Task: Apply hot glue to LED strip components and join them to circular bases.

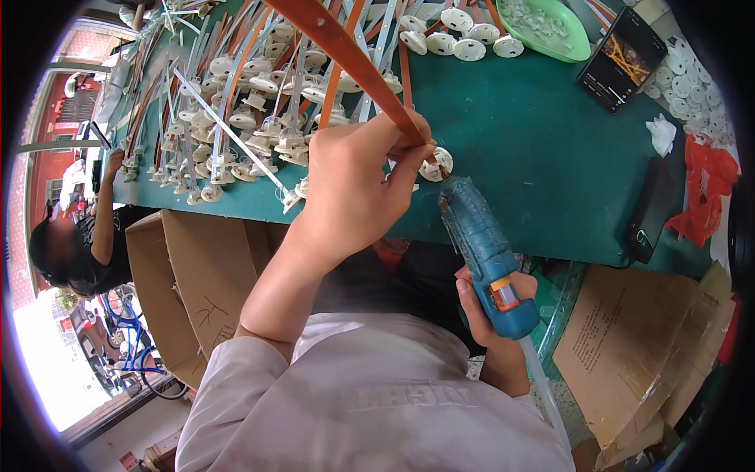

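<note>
Orange strip point(346, 59) rises toward my head camera, and I have the left hand point(354, 173) clamped on its lower end, thumb and fingers pinched together. With the right hand point(476, 316) I grip a blue glue gun point(476, 228), fingers wrapped around its handle; a translucent glue stick point(543, 385) trails from its rear. The nozzle points at a white disc point(440, 164) just beside the pinched fingertips; I cannot tell whether it touches. Strip end and disc sit over the green bench point(519, 149), near its closer edge. Toward the right I see a black object point(654, 206), a red plastic bag point(704, 193) and a phone point(625, 59) with its screen lit. Heaped strips with discs point(259, 86) crowd the left. Farther across, a green tray point(579, 49) holds small clear pieces. Well apart on the left, another person point(102, 236) has one arm raised, near a blue bicycle point(141, 346).
</note>
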Tool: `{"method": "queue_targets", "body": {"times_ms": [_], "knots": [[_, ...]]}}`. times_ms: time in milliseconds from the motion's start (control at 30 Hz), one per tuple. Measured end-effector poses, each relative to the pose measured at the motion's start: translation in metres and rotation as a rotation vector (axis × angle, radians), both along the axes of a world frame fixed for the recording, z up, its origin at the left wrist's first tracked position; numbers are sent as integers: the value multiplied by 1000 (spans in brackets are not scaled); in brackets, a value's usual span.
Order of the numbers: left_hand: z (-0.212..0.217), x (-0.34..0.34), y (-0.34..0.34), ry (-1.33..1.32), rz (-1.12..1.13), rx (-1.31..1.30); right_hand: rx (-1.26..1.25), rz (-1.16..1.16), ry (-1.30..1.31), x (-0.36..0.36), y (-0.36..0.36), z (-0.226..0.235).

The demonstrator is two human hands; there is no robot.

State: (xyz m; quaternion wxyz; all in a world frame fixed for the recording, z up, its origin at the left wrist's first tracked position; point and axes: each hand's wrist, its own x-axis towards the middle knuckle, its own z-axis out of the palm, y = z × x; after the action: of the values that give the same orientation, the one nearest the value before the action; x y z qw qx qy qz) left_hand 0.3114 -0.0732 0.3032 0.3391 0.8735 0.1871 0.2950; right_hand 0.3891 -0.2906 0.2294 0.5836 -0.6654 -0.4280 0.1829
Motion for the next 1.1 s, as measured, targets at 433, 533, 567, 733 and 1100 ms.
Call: {"method": "queue_targets", "body": {"times_ms": [433, 533, 567, 733, 1100], "knots": [[-12, -6, 5, -23, -173, -316, -70, 35, 41, 5, -18, 20], [-4, -3, 1, -9, -128, -308, 131, -8, 1, 0, -23, 2], [-1, -2, 1, -7, -126, -311, 127, -7, 4, 1, -22, 4], [-4, -1, -1, 48, -136, -184, -118, 21, -46, 8, -20, 23], [-3, 1, -2, 72, -63, -146, -2, -73, 266, -4, -27, 18]]}}
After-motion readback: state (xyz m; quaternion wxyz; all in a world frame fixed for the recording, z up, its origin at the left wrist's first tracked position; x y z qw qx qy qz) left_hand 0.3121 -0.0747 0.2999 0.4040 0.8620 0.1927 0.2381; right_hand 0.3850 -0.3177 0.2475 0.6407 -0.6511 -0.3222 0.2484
